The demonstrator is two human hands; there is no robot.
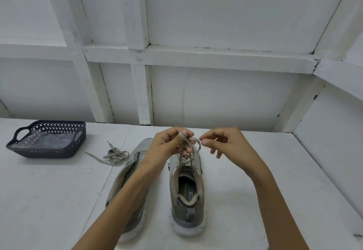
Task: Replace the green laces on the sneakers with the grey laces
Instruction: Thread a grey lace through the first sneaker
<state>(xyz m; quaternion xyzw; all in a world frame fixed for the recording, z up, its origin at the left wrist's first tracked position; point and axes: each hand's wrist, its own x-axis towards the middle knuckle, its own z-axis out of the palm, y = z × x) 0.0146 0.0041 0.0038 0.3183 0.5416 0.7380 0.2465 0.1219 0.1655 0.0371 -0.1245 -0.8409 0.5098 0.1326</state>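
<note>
Two forearms (275,200) reach over the sneaker (186,216). The left hand (167,143) grip pinches the grey lace (191,141) loop above the tongue. The right hand (225,141) grip is loosely curled just beside it. A spare lace (115,156) lies left on the surface (49,190).

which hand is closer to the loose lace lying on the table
Left. The left hand, pinching the threaded lace above the laced sneaker, is to the right of the loose lace; the right hand is farther right, beyond it.
</note>
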